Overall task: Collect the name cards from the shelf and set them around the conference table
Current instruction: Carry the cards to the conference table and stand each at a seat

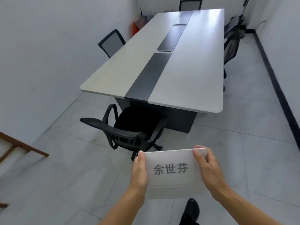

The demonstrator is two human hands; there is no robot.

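In the lower middle of the head view, a stack of frosted white name cards (173, 174) is held above the tiled floor, the left hand (139, 171) clamped on its left edge and the right hand (208, 168) on its right, fingers curled over the top. The top card reads "余世芬" in grey characters; how many cards lie beneath is hard to tell from the blurred lower edge. Ahead stands the long white conference table (186, 70) with a dark centre strip, a black office chair (129, 129) at its near end.
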